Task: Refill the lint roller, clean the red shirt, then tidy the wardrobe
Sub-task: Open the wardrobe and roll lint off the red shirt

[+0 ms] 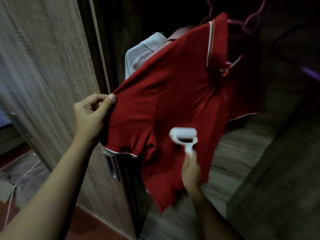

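Observation:
A red polo shirt point(173, 94) with white trim hangs on a pink hanger point(239, 25) inside the open wardrobe. My left hand point(91, 115) pinches the shirt's sleeve edge and pulls it out to the left, stretching the fabric. My right hand point(190, 172) grips the handle of a white lint roller point(183, 135), whose roll lies against the lower front of the shirt. The picture is blurred by motion.
A white garment point(138, 56) hangs behind the red shirt. The wooden wardrobe door point(43, 66) stands open at left, with a metal handle plate point(111, 165) on its edge. The wardrobe's wooden floor point(233, 153) lies below. Grey cloth and a cable point(26, 172) lie on the room floor.

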